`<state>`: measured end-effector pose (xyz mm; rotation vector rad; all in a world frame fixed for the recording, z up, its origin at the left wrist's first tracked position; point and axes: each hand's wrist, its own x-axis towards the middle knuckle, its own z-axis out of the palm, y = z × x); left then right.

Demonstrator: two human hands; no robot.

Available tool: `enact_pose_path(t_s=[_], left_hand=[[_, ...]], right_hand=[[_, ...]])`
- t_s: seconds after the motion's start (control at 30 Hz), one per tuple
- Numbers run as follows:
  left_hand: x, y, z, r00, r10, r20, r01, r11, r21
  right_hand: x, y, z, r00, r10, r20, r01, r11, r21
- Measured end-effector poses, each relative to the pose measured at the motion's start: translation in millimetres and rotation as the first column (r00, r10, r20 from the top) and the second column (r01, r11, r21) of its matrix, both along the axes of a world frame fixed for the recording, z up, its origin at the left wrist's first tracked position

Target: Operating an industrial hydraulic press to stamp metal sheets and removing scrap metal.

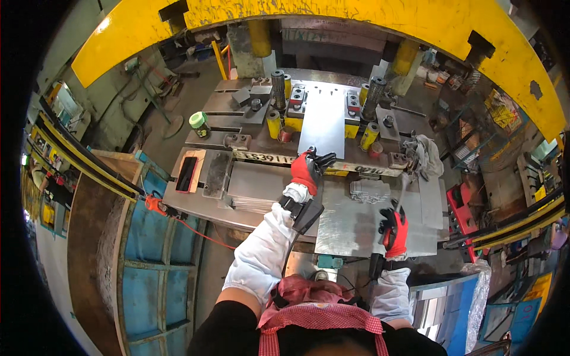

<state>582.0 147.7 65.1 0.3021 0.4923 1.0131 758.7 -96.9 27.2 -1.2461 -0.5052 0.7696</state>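
My left hand (306, 171), in a red and black glove, reaches forward to the near edge of a bright metal sheet (323, 121). Its fingers close on that edge, near the left corner; the thumb's place is hard to see. The sheet lies in the press die, between yellow blocks and posts. Over a flat metal plate (341, 228) at the right, my right hand (395, 232), gloved alike, is closed round a slim grey tool (404, 190). The tool points away from me; its exact kind is unclear. Beyond it lies a small stack of cut metal pieces (369, 191).
A stack of metal sheets (258, 184) lies left of my left forearm. A phone (187, 175) and a green-lidded jar (199, 123) stand farther left. A grey rag (424, 155) hangs at the right. Overhead arches a yellow press beam (344, 10); dark guide posts (373, 98) flank the die.
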Motion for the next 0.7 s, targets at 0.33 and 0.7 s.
enact_pose_path(t_s=[0.33,0.7], left_hand=[[5,11,-19,0.995,-0.030,0.094,0.046,0.984,-0.175],[5,10,-18,0.997,-0.044,0.057,0.051,0.991,-0.125]], right_hand=[[30,-40,-96,0.843,-0.386,-0.374,0.375,0.921,-0.107],[27,-40,-90,0.839,-0.363,-0.407,0.361,0.929,-0.083]])
